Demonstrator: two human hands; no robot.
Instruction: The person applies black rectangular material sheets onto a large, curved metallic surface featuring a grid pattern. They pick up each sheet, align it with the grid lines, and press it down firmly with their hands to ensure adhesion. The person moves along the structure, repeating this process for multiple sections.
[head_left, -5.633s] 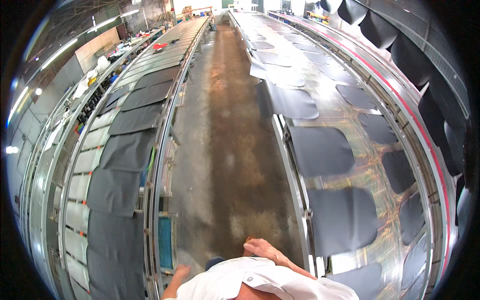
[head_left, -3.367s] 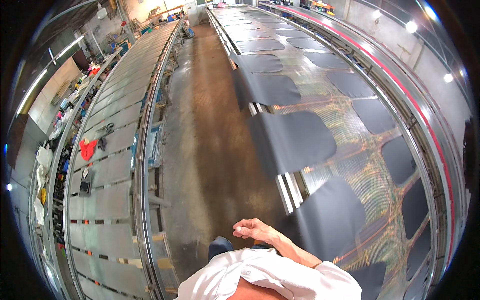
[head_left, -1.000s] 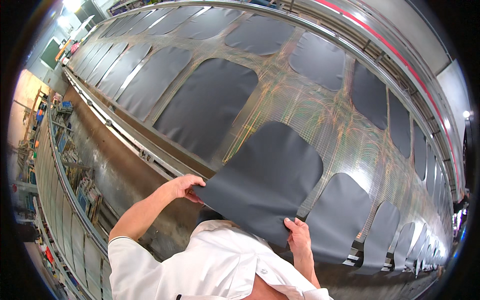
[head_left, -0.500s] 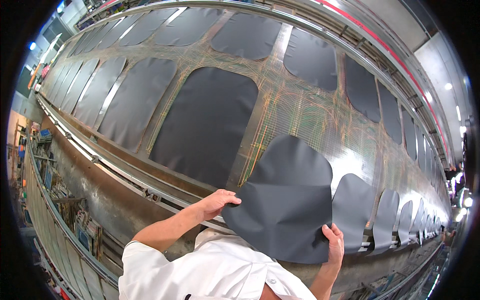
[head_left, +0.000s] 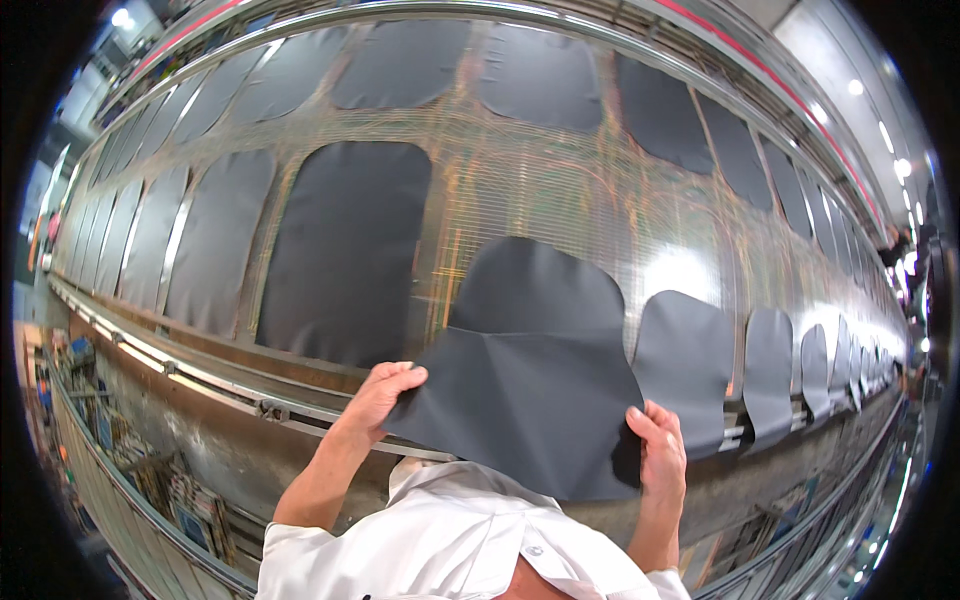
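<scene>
A dark grey sheet (head_left: 540, 400) with rounded far corners is stretched between my hands over the near edge of a long table. My left hand (head_left: 383, 398) pinches its left near corner, thumb on top. On the right side, my right hand (head_left: 655, 440) grips the other near corner, with the thumb over the edge. The far part of the sheet reaches over the table surface (head_left: 500, 210), which is crossed with many thin coloured lines. A crease runs across the sheet's middle. Left of it, a similar black sheet (head_left: 345, 250) lies flat.
More dark sheets line the table's far side, such as one sheet (head_left: 540, 75). To the right, several sheets, including one (head_left: 685, 350), hang over the near edge. A metal rail (head_left: 200, 380) runs along the front. Stacked flat frames (head_left: 190, 510) stand below left.
My view has shifted along the table, so the flat sheets appear farther left. Both hands still hold the sheet, which is now spread wider between them.
</scene>
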